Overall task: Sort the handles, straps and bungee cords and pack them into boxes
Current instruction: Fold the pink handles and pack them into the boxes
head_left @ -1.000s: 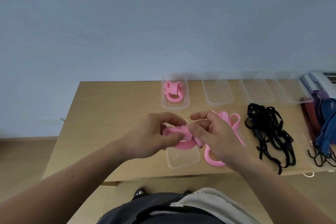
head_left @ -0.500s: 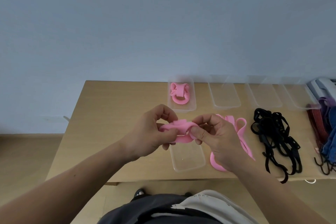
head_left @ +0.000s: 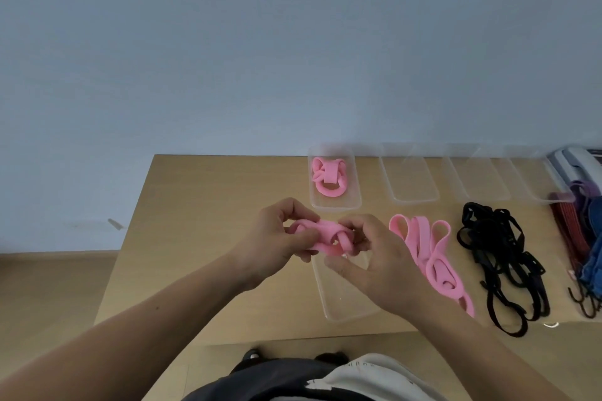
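Pink strap (head_left: pixel 325 236): bundle now looped tighter than before; left hand (head_left: pixel 277 238) and right hand (head_left: pixel 381 257) fingers curl round it.

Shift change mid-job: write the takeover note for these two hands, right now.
Left hand and right hand both grip one folded pink strap above the near clear box.
Done: one pink bundle lies in the back-left box.
Left: loose pink straps, black straps and bungee cords lie on the table to the right; other back boxes look empty.
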Tool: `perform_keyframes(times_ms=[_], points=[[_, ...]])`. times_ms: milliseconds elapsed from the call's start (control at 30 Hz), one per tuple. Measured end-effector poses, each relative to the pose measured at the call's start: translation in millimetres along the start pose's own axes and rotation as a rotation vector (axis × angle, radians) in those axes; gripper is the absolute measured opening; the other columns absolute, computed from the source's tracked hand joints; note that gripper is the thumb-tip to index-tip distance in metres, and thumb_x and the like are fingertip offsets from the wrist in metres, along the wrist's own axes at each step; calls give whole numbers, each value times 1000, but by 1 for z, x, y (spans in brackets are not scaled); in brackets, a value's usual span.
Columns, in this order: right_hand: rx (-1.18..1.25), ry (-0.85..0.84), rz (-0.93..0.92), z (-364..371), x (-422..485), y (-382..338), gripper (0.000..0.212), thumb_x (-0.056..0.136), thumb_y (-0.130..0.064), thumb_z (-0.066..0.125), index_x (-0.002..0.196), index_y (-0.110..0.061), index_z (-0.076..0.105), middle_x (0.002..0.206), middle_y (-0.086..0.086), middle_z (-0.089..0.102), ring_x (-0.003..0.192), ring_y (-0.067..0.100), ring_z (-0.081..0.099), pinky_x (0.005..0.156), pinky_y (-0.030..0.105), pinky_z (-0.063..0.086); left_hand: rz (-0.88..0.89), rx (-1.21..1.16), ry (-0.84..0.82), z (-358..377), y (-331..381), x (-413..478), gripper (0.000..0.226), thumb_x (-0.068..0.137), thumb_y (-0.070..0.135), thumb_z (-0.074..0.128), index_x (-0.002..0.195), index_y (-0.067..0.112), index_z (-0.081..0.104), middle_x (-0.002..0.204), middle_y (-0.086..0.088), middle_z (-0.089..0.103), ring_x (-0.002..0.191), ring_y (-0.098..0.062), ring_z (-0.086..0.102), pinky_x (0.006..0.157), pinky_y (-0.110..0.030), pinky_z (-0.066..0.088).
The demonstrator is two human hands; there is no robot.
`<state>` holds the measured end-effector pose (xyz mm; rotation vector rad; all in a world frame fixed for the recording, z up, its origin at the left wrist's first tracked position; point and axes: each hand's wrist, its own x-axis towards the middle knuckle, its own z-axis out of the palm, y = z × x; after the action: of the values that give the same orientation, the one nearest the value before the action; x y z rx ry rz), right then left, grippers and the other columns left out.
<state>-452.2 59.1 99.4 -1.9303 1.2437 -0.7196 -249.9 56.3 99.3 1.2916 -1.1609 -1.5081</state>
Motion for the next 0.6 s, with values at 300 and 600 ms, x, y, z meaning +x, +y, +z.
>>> perform_keyframes(times_ms=[300, 600], points=[[-446, 99, -176, -1, 39, 33, 33, 76, -30, 80, 103, -17, 66, 93, -8, 62, 74, 5, 54, 65, 6, 36, -56, 93, -12, 6, -15, 46, 17, 85, 3, 69, 100, 11, 66, 90, -9, 67, 65, -20, 63, 67, -37, 54], [-591, 147, -236, -20, 104, 85, 30, 66, -25, 86, 91, -13, 73, 79, 0, 70, 75, 26, 62, 64, 28, 46, 203, 781, 116, 16, -38, 108, 48, 81, 18, 73, 127, 23, 61, 114, 2, 63, 102, -14, 57, 88, -25, 44]])
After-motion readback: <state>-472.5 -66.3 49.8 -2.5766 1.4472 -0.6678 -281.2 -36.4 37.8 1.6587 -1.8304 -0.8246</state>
